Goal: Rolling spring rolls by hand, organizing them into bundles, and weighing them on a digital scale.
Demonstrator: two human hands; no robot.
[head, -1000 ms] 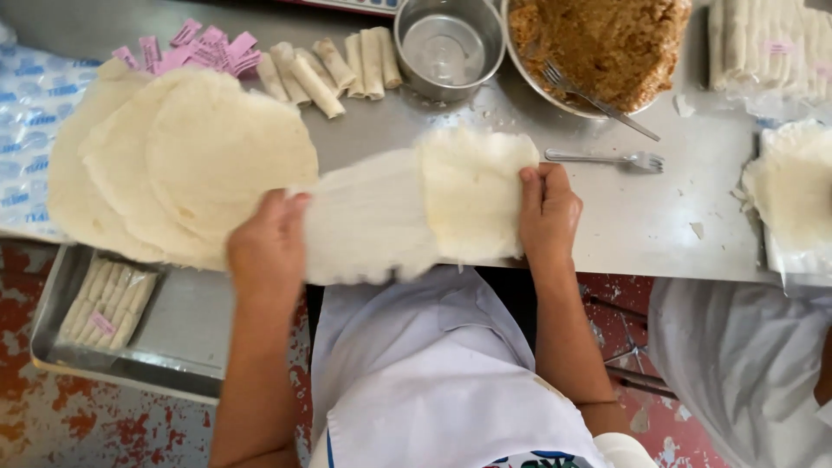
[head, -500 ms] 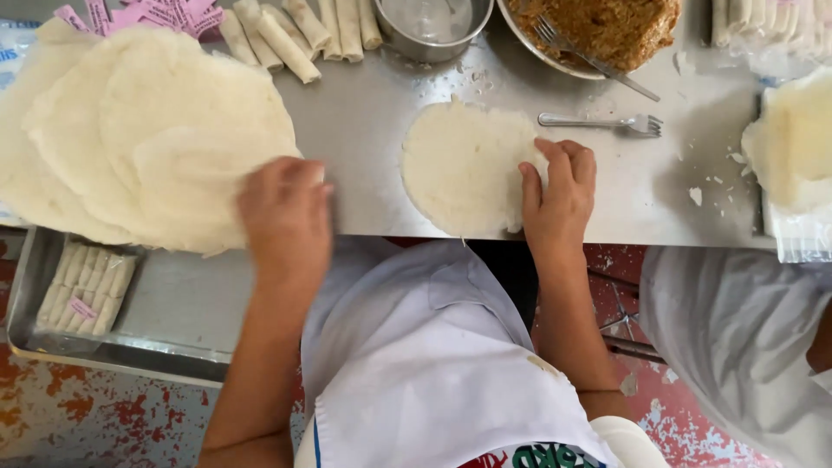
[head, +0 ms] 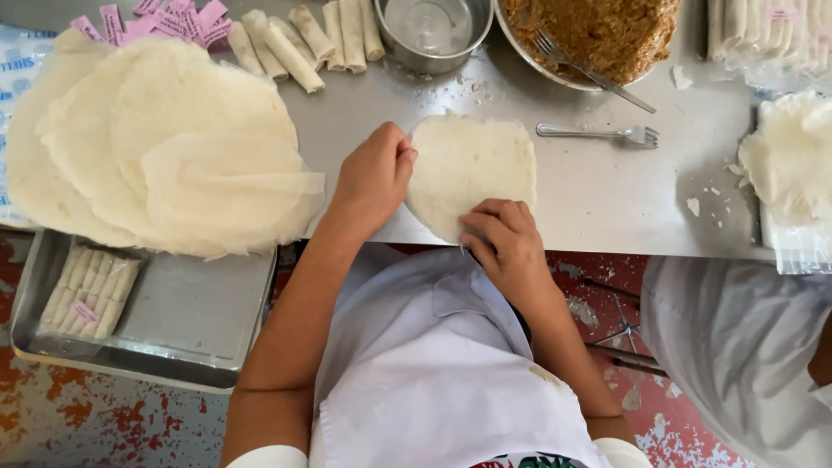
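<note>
Head view, looking straight down. A single round wrapper sheet, thin, pale and slightly pebbled, lies flat on the steel bench at its near edge. The sheet is roughly circular, a little longer from the far side to the near side, and its near rim overhangs the bench edge. The left hand rests on the sheet's left rim, fingers curled and pressing down, gripping nothing that can be made out. The right hand lies on the near rim, fingers bent, fingertips on the sheet; whether it pinches the edge cannot be told.

To the left, well apart from the sheet, a loose stack of larger wrappers spreads over the bench, its top sheet folded and wrinkled. Beyond it lie pink paper tags and a row of finished rolls, narrow cylinders laid side by side. A small metal bowl stands just beyond the sheet; to its right a wide bowl of brown, crumbly filling holds a fork. A second fork lies flat on the bench right of the sheet, tines pointing right. A further pile of wrappers sits at the right edge. Below the bench on the left, a metal tray carries a packet of rolls.
</note>
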